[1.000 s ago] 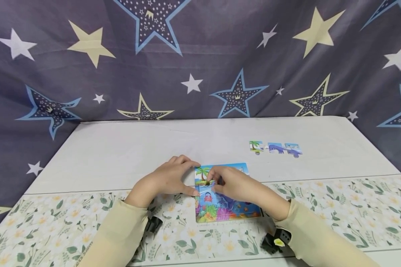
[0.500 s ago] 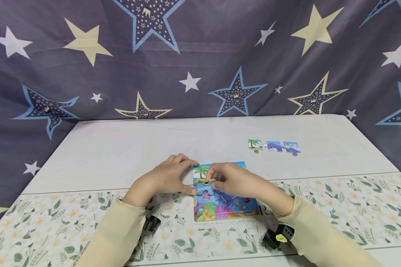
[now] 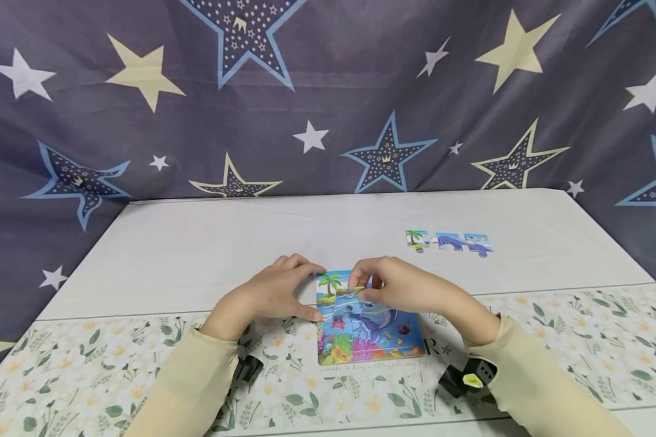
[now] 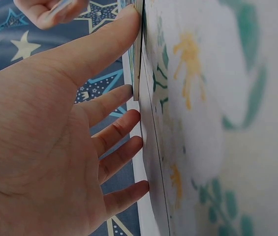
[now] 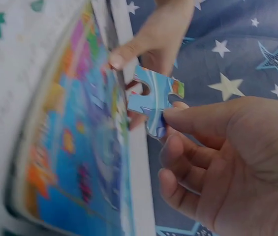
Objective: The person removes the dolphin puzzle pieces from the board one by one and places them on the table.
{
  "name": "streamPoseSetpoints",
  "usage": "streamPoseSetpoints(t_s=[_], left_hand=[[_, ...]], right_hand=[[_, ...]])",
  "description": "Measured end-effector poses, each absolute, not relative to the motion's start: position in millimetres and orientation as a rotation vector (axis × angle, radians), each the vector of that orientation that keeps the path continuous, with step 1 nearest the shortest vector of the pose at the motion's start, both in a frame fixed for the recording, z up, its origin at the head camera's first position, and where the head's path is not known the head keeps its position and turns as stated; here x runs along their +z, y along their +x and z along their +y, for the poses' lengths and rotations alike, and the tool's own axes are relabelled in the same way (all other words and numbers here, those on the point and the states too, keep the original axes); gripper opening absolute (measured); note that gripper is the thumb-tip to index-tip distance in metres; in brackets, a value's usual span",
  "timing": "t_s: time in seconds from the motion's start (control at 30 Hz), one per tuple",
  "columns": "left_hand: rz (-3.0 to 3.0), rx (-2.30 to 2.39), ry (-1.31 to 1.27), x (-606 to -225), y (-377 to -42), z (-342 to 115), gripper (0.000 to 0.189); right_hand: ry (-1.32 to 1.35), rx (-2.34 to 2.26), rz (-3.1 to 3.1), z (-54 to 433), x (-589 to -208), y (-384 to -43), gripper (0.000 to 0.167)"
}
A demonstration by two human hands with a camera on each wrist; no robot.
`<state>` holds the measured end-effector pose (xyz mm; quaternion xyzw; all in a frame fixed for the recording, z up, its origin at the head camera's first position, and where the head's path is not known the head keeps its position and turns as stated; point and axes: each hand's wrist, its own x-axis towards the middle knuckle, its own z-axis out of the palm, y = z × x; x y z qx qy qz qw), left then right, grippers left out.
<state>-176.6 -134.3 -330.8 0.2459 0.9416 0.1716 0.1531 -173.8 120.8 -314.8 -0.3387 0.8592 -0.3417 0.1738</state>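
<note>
1. Right hand [image 3: 396, 285]: thumb and fingers pinch one puzzle piece [image 5: 157, 96]; remaining fingers loosely bent.
2. That piece: mostly light blue with wavy lines, small green-orange patch at one corner, rounded notches in its sides. Held tilted over the upper middle part of the puzzle board [image 3: 361, 351]; contact with board hard to tell, fingers cover it in the head view.
3. Left hand [image 3: 281, 288]: spread wide, grips nothing. Thumb against the board's left edge, index fingertip at the far left corner; other fingers fanned out beyond that corner.
4. Board lies flat, near the middle of the surface [image 3: 224, 237], across the line between the plain white part and the floral strip [image 3: 552, 340]. Sea picture: palm tree far left, crab, dolphin, coral along the near edge.
5. Three loose pieces on the white part, beyond the board and to the right, in a rough row: palm tree piece [image 3: 416, 238], middle dolphin piece [image 3: 449, 241], right-hand dolphin piece [image 3: 478, 244].
6. Both arms in pale beige sleeves [image 3: 191, 376]; black wrist devices [image 3: 248, 368] at the cuffs.
7. Behind: dark purple-grey cloth [image 3: 328, 67] with white, yellow and blue-edged stars.
</note>
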Motion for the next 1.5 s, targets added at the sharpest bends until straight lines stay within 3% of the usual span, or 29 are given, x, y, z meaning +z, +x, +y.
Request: streamPoseSetpoints(t_s=[0.7,1.5], left_hand=[[2.689,0.49,0.717,-334.1,-176.3,-134.2,0.084],[2.692,0.48,0.701,-333.5,-176.3,-135.4,0.083]], right_hand=[[-0.886,-1.022,2.482,182.3,-284.7,-188.7,0.01],[-0.69,-1.02,2.718,216.0,-314.9,-220.4,0.013]])
